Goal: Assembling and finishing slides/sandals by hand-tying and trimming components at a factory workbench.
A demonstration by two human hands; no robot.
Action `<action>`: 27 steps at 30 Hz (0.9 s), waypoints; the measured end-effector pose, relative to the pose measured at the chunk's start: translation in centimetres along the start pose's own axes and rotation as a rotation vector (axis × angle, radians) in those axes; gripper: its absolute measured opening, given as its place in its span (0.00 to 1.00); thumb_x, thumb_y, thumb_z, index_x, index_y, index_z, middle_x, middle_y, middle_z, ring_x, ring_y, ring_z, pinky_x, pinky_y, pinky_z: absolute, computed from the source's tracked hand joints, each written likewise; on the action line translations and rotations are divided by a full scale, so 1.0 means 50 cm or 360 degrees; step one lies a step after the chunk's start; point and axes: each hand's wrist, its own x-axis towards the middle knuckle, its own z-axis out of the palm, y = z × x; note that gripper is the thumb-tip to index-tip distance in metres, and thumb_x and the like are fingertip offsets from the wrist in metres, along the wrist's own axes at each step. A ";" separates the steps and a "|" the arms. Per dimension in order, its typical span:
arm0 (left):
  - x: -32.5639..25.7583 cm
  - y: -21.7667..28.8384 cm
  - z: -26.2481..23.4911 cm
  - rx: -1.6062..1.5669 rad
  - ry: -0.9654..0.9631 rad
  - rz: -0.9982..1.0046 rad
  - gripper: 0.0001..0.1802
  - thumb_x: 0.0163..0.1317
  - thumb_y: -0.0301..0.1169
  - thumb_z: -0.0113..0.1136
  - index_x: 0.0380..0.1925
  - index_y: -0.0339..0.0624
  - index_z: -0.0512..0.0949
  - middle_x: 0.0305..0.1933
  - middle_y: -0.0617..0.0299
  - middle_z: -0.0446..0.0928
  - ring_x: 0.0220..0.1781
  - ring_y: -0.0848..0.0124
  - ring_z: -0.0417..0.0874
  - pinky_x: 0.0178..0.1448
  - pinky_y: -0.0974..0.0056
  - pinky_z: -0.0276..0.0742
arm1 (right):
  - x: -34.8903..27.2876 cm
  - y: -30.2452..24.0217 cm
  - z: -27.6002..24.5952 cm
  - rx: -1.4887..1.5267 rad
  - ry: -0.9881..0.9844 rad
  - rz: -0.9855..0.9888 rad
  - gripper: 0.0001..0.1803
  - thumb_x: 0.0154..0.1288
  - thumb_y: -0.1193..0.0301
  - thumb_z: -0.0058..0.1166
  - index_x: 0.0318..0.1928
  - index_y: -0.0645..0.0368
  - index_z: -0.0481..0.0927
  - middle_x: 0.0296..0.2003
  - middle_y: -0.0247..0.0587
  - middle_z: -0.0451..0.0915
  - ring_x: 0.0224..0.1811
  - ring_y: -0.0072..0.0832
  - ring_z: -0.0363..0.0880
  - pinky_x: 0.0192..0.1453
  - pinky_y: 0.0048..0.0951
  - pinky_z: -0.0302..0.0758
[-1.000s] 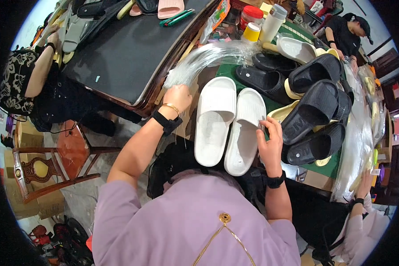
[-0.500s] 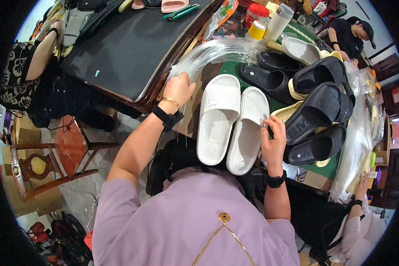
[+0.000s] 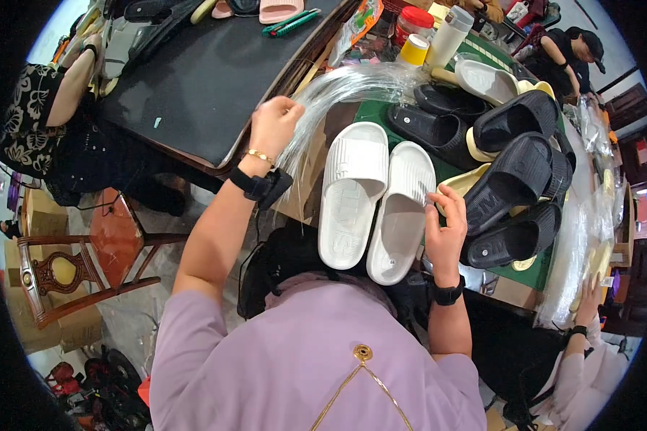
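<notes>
A pair of white slide slippers lies side by side before me, toes away: the left slide (image 3: 349,194) and the right slide (image 3: 399,215). My right hand (image 3: 446,230) is at the right slide's outer side, its bent fingertips against the strap edge. Left of the pair, my left hand (image 3: 274,126) is raised with the fingers curled closed; whatever they pinch is too small to make out. Thin clear plastic strands (image 3: 316,108) spread beside it, curving across the table's far side. Black slides (image 3: 510,179) are piled to the right of my right hand, with pale yellow ones among them.
A dark-topped table (image 3: 194,86) stands at the left, bearing a green cutter (image 3: 291,23). Beyond the slippers are a red-lidded jar (image 3: 414,25), a yellow cup (image 3: 413,50) and a white bottle (image 3: 449,37). Clear plastic (image 3: 571,237) drapes the right edge. A wooden chair (image 3: 115,230) and other people are nearby.
My left hand has moved a little left, away from the plastic strands, still closed. My right hand and the white slides have barely shifted.
</notes>
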 end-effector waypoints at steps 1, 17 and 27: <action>0.004 0.004 -0.011 -0.0063 0.0060 0.0042 0.14 0.58 0.37 0.62 0.33 0.34 0.83 0.28 0.55 0.83 0.30 0.69 0.84 0.37 0.64 0.76 | 0.003 -0.005 0.000 0.0004 0.0000 -0.0001 0.11 0.60 0.80 0.53 0.43 0.64 0.81 0.52 0.51 0.77 0.57 0.43 0.75 0.62 0.38 0.70; -0.137 0.185 -0.114 0.0004 0.0235 0.0652 0.02 0.64 0.25 0.61 0.34 0.38 0.80 0.27 0.66 0.79 0.24 0.81 0.77 0.29 0.72 0.72 | -0.003 -0.053 -0.017 0.0218 0.0223 -0.0240 0.17 0.58 0.85 0.53 0.49 0.65 0.78 0.45 0.48 0.80 0.41 0.37 0.80 0.48 0.32 0.77; -0.286 0.146 -0.006 0.0634 -0.0536 0.1557 0.07 0.48 0.26 0.66 0.29 0.44 0.79 0.30 0.61 0.79 0.25 0.68 0.80 0.28 0.66 0.76 | -0.051 -0.061 0.024 0.0247 -0.0300 -0.0359 0.19 0.58 0.81 0.57 0.52 0.61 0.77 0.37 0.48 0.80 0.32 0.41 0.80 0.38 0.36 0.77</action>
